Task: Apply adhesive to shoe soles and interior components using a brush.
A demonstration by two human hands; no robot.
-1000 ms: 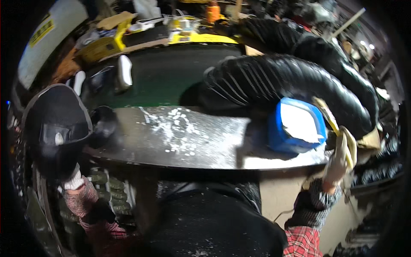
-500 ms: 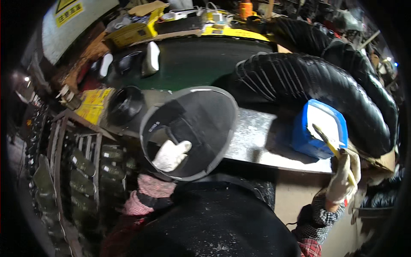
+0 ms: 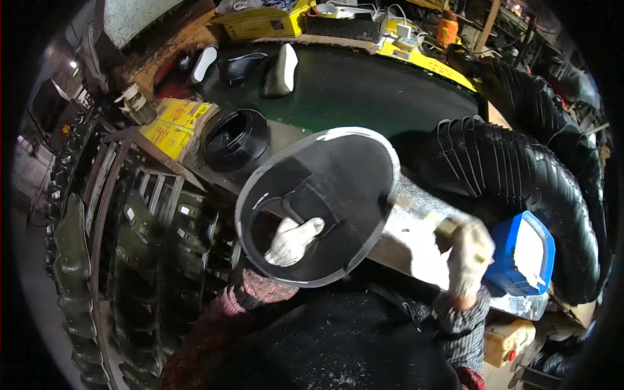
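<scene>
Coating, I judge: right of the black tube (image 3: pixel 356 174), my right hand (image 3: pixel 470 252) pinches a blurred brush (image 3: pixel 446 227); inside, my left hand (image 3: pixel 291 242) has a grip I cannot tell. Next likely needs steady contact.

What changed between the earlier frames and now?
The white-gloved right hand, with its yellowish brush, has moved left from the blue plastic tub toward the grey-rimmed black oval shell, which the left hand brought rightward. Neither hand let go; the tub stayed put.

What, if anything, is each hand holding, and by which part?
The left hand holds a flared black piece from inside, at its near side. The right hand holds a blurred brush, apparently by its handle.
</scene>
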